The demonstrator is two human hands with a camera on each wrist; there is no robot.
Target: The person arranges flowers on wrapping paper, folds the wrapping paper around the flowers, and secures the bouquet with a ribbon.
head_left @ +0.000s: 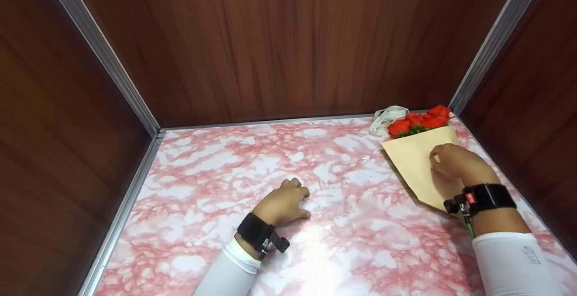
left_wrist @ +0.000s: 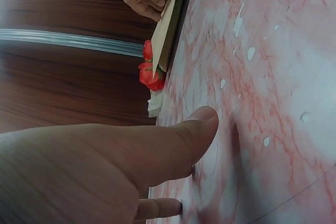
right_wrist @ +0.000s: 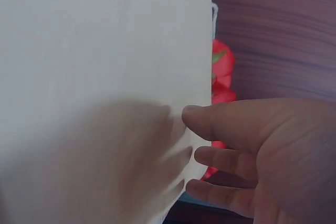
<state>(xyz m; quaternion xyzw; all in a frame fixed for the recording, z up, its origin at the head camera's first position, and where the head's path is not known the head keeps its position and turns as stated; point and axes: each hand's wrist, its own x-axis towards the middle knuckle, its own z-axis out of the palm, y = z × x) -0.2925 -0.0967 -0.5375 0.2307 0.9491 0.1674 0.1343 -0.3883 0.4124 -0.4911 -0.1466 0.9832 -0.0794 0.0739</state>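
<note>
A bouquet of red roses (head_left: 436, 116) lies at the right rear of the table, wrapped in a flat tan paper sleeve (head_left: 408, 158). Green stem shows at the sleeve's narrow lower end. Over the paper is my right hand (head_left: 462, 163), its fingers loosely bent and spread, with nothing between them. In the right wrist view its thumb and fingertips (right_wrist: 193, 115) overlap the paper near the rose end and cast shadows on it. My left hand (head_left: 281, 203) is low over the middle of the table, fingers relaxed and holding nothing; its thumb (left_wrist: 202, 121) stands apart from the fingers.
A bundled whitish strap or cloth (head_left: 388, 118) lies just left of the roses, against the back wall. Brown wood-grain panels (head_left: 288, 48) with metal edge strips (head_left: 101, 52) enclose the table on three sides. The pink-and-white marbled tabletop (head_left: 234, 156) is glossy, with bright glare near the front.
</note>
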